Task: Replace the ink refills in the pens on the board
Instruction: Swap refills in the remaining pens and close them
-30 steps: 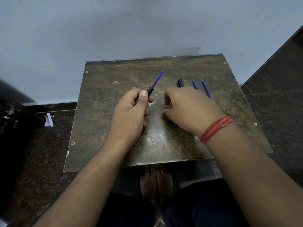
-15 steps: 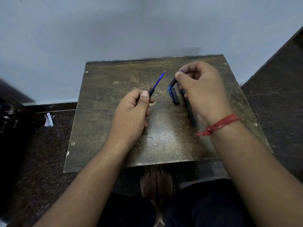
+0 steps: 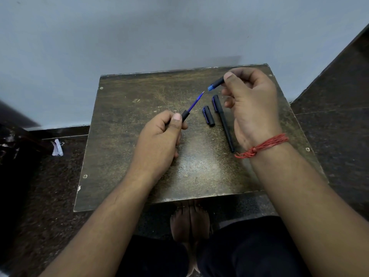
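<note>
My left hand (image 3: pixel 159 136) grips a black pen barrel (image 3: pixel 185 115) with a blue refill (image 3: pixel 195 102) sticking out of its front end, pointing up and to the right. My right hand (image 3: pixel 251 104) is raised over the far right of the worn brown board (image 3: pixel 139 156) and pinches a short black front piece with a blue end (image 3: pixel 215 84). That blue end points toward the refill tip, a short gap apart. A capped black pen (image 3: pixel 222 120) and a loose black cap (image 3: pixel 208 115) lie on the board between my hands.
The board sits against a pale wall (image 3: pixel 159 37). Dark speckled floor (image 3: pixel 50 186) surrounds it, with a scrap of white paper (image 3: pixel 57 147) at the left. My bare feet (image 3: pixel 189 222) show under the board's near edge.
My right hand left the board, picked up the short black piece with the blue end and lifted it toward the far right. The left hand with the barrel and refill stayed put.
</note>
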Demonstrator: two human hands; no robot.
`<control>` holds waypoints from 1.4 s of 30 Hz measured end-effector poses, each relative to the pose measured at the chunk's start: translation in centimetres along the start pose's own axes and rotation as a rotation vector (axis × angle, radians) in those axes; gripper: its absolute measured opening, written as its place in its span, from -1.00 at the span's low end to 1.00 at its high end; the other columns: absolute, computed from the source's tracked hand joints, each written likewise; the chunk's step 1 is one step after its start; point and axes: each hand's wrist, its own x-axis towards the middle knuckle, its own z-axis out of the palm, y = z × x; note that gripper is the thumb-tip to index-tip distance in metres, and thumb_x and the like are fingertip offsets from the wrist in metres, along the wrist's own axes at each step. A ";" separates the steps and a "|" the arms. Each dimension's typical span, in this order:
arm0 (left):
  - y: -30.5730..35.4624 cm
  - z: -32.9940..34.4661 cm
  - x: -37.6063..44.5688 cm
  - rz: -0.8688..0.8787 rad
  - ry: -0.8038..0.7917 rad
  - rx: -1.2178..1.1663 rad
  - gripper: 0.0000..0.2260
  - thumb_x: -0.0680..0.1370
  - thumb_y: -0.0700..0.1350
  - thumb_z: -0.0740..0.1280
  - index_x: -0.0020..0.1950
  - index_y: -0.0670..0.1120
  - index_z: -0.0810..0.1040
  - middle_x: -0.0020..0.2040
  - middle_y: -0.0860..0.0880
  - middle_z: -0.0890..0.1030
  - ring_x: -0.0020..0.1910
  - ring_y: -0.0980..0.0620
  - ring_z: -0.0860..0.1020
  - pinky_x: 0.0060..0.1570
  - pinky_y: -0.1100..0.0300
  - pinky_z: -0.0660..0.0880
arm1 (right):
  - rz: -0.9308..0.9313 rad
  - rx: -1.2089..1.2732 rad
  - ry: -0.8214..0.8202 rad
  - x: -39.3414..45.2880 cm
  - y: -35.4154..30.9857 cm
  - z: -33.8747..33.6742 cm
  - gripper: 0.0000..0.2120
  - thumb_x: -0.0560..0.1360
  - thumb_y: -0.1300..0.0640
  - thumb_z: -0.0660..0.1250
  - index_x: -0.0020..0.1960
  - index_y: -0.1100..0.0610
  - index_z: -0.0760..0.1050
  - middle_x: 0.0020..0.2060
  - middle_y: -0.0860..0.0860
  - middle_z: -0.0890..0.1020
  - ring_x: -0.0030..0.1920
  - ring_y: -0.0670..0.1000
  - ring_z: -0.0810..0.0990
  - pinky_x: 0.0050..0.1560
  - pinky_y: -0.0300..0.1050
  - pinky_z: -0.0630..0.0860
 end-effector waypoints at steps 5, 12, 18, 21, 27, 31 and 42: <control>-0.1 0.0 0.0 0.002 -0.008 0.000 -0.69 0.70 0.06 0.20 -0.06 -0.07 0.61 -0.42 0.12 0.44 -0.47 0.14 0.40 -0.31 0.06 0.44 | -0.025 -0.054 -0.034 -0.2 -0.2 0.2 -0.90 0.53 0.26 0.39 -0.12 0.10 0.54 -0.30 0.02 0.58 -0.32 -0.06 0.54 -0.43 -0.25 0.40; 0.3 0.1 0.0 -0.006 0.012 0.007 -0.71 0.73 -0.01 0.20 -0.06 -0.11 0.60 -0.43 0.12 0.43 -0.50 0.12 0.40 -0.34 0.07 0.44 | -0.068 -0.137 -0.140 -0.4 0.2 0.3 -0.94 0.49 0.22 0.41 -0.11 0.07 0.58 -0.31 -0.04 0.61 -0.27 -0.03 0.59 -0.36 -0.20 0.45; 0.4 0.1 -0.1 0.006 0.019 -0.002 -0.71 0.74 -0.01 0.21 -0.07 -0.09 0.60 -0.44 0.13 0.43 -0.49 0.14 0.39 -0.36 0.11 0.45 | -0.029 -0.158 -0.286 -1.0 0.4 0.6 -0.92 0.50 0.26 0.41 -0.06 0.10 0.58 -0.30 0.03 0.59 -0.23 0.00 0.59 -0.37 -0.18 0.43; 0.4 0.1 -0.1 0.028 0.026 -0.017 -0.71 0.70 0.04 0.21 -0.10 -0.06 0.60 -0.44 0.13 0.42 -0.49 0.14 0.39 -0.39 0.13 0.44 | 0.002 -0.176 -0.363 -1.4 0.6 0.9 -0.90 0.51 0.28 0.39 -0.05 0.11 0.60 -0.25 0.09 0.60 -0.24 -0.02 0.58 -0.38 -0.19 0.43; 0.4 0.1 0.0 0.059 0.049 -0.018 -0.72 0.60 0.11 0.19 -0.16 0.01 0.57 -0.45 0.13 0.41 -0.48 0.12 0.38 -0.46 0.21 0.40 | 0.093 -0.089 -0.377 -1.5 0.9 1.3 -0.90 0.53 0.31 0.38 -0.08 0.14 0.61 -0.21 0.03 0.65 -0.26 -0.07 0.57 -0.35 -0.21 0.41; 0.2 0.1 0.0 0.075 0.065 0.018 -0.73 0.60 0.13 0.20 -0.18 0.04 0.57 -0.44 0.12 0.43 -0.45 0.04 0.40 -0.41 0.16 0.38 | 0.139 -0.052 -0.394 -1.5 1.0 1.4 -0.90 0.54 0.32 0.36 -0.08 0.17 0.62 -0.23 0.05 0.61 -0.31 -0.09 0.50 -0.37 -0.22 0.38; 0.3 0.2 -0.3 0.140 0.099 0.128 -0.74 0.61 0.14 0.22 -0.10 0.01 0.56 -0.43 0.15 0.45 -0.39 0.05 0.42 -0.31 0.05 0.39 | 0.094 -0.152 -0.351 -1.5 1.6 1.7 -0.73 0.47 -0.02 0.48 -0.29 0.02 0.45 -0.44 -0.05 0.36 -0.42 -0.07 0.26 -0.40 -0.15 0.22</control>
